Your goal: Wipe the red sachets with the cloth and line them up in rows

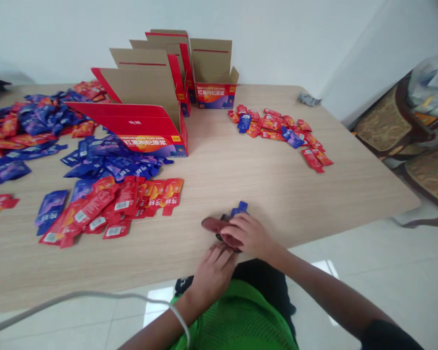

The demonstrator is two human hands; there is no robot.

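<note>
Reddish-brown object [216,225], nearer us and to the right of the front box [149,141]: our right hand [253,236] holds it in a narrow grip, beside a blue sachet [240,208]. Our left hand [213,270] curls at its lower edge; we cannot tell how firmly. On the front box we read "YUAN JIANG"; the box behind it to the right [215,95] shows "红黑枸杞原浆" and "40". Red sachets [126,197] with barcodes lie on its near side.
</note>
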